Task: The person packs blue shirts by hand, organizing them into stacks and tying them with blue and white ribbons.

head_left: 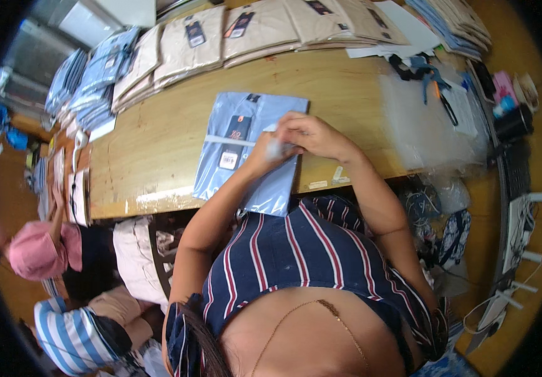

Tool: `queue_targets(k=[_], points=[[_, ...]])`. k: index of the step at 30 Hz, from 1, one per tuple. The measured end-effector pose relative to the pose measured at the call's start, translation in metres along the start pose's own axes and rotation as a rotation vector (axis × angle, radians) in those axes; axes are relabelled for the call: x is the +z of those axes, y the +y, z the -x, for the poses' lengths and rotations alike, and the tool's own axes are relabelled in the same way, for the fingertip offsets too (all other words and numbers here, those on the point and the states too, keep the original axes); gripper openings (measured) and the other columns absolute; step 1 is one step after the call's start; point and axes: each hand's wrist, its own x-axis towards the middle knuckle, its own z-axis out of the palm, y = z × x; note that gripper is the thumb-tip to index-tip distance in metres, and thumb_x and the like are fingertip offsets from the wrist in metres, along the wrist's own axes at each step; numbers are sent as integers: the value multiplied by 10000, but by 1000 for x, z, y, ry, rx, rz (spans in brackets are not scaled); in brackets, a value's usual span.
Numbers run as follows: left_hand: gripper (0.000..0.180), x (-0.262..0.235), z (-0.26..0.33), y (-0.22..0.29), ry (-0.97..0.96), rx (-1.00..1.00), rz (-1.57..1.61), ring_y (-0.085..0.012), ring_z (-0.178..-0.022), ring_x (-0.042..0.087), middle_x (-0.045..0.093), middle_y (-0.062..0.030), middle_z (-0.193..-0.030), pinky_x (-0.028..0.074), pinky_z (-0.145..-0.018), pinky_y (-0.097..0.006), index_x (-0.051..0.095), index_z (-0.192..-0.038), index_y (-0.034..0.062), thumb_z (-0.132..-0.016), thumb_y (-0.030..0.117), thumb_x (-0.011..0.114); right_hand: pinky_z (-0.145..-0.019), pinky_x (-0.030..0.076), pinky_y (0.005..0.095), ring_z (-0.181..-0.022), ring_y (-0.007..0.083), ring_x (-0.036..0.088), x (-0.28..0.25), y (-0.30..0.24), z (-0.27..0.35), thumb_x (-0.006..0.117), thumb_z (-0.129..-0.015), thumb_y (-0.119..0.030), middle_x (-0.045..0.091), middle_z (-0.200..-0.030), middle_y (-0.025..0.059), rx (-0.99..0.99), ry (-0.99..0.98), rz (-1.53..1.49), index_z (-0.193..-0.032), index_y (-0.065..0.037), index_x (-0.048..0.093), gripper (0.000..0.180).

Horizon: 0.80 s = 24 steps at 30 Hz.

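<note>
A folded light blue shirt (214,160) lies in a clear plastic bag on the table in front of me, its near end at the table's edge. A dark hang tag with a white label (228,159) shows on it, and a pale strip (220,140) crosses its left part. My left hand (267,157) rests over the bag's right half, fingers closed around a small whitish, see-through bit (276,149), blurred. My right hand (313,136) meets it from the right, fingers curled and pinched together; what they hold, if anything, is hidden.
Bagged beige shirts (189,47) and blue shirts (104,69) line the table's far side. At the right lie clear plastic bags (403,119) and orange-handled cutters (437,91). Another person in a pink cap (35,250) works at the left. A white power strip (516,235) stands far right.
</note>
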Motion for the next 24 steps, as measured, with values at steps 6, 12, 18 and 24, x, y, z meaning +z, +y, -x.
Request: queue_targets(k=[6,12,18,24], points=[[146,0,1,-8,-128,-293,279,-118,-633,536,579,-46,-662,414,-595,-237,539,-698,15,-694,126,634,-698,426,339,-791,268,558,-10,40,18,558,-687,-179,585,-825,131,188,-26,225,-919,-68,576,257],[131,-8,-9,-6,-195,-400,498,-109,-621,532,575,-55,-660,415,-593,-212,535,-659,14,-656,65,656,-660,407,355,-613,252,554,13,23,67,541,-708,-233,570,-639,117,96,241,660,-706,-83,587,156],[97,-10,-11,-3,-413,-106,304,-136,-623,547,584,-56,-680,428,-580,-230,541,-605,36,-631,14,632,-591,423,335,-619,240,553,46,25,73,542,-724,-188,559,-635,101,-30,272,459,-711,-44,565,146],[92,-12,-8,13,-235,410,-277,-252,-625,556,560,-108,-710,448,-532,-310,542,-673,44,-596,83,573,-646,438,257,-707,148,560,36,56,42,482,-753,-32,596,-797,108,146,503,-247,-956,2,540,213]])
